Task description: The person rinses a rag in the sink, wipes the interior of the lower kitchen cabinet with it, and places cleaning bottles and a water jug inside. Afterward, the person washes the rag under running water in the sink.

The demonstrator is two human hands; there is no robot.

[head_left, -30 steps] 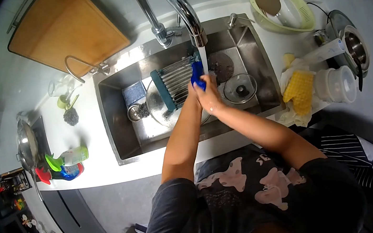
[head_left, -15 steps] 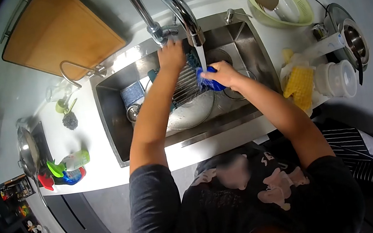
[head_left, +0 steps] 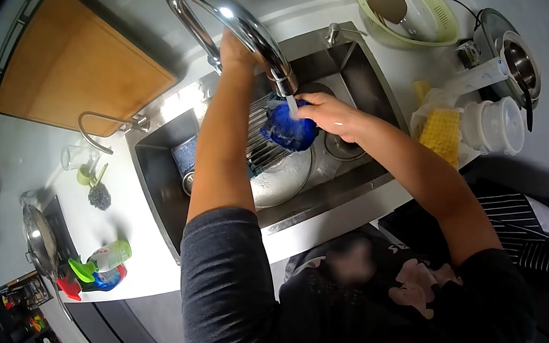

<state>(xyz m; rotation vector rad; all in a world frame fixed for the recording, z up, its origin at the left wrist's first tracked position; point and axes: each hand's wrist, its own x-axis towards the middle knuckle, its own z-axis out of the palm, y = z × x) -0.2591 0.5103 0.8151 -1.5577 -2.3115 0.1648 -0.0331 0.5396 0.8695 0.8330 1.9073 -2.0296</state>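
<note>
Under the faucet spout (head_left: 280, 75), my right hand (head_left: 331, 115) pinches the edge of a blue cloth (head_left: 291, 128). Water runs from the spout onto the cloth, which looks soft and crumpled. My left hand (head_left: 235, 51) reaches behind the curved faucet neck, near its base; the fingers are hidden there. Below the cloth, a dark slatted rack (head_left: 256, 119) lies in the steel sink (head_left: 157, 182), over a round, shiny lid or plate (head_left: 283, 181).
A wooden cutting board (head_left: 77, 62) leans at the back left. Beside the sink stand a green basket (head_left: 448, 25) with a spatula, a yellow textured cloth (head_left: 441, 136) and white tubs (head_left: 510, 121). Spray bottles (head_left: 106, 257) and a scrubber (head_left: 99, 195) lie left.
My left hand has moved up and farther behind the faucet neck. The blue cloth is spread wider under the stream, still in my right hand. The view has shifted slightly.
</note>
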